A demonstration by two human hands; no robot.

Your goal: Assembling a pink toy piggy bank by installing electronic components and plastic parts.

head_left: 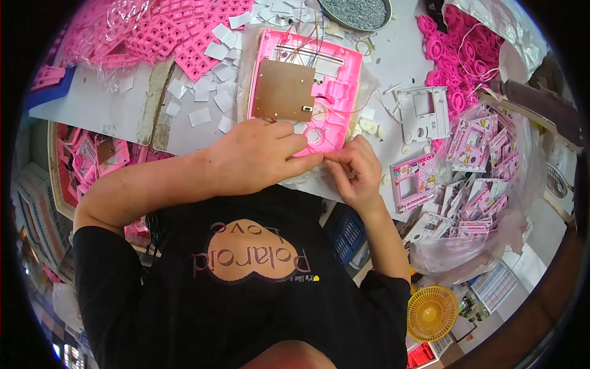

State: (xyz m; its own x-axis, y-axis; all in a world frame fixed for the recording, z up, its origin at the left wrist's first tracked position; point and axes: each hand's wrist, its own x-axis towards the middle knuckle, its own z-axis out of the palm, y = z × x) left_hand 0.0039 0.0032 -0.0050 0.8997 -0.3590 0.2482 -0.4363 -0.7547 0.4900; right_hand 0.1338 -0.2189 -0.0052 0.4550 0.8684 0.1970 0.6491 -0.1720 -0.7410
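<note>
The white worktop (110,101) carries the assembly. At its right, near side, a clear plastic bag (437,258) holds printed pink panels; at the far left lies a heap of pink plastic keypad pieces (153,40). The workpiece, an open rectangular pink plastic housing (351,77), rests at the far middle, directly ahead of the person.

The left hand (258,150) lies over the housing's near left corner, one digit extended to the near edge; its full grip is hidden, so whether it pinches anything cannot be told. The right hand (357,169) stands at the near right corner, its grip drawn to a pinch of thumb and index finger against the left fingertip. Anything between the tips is too small to identify.

The flat brown circuit board (284,90) covers the left part of the housing. A thin red wire (361,106) runs out past the right wall.

The step appears to be fine fingertip work at the near edge. Recommended: brace the housing with the left hand, without pressing on the board; keep the right pinch light and close to the edge; keep the wire slack and clear of both hands, since a snag could strain its joint.
</note>
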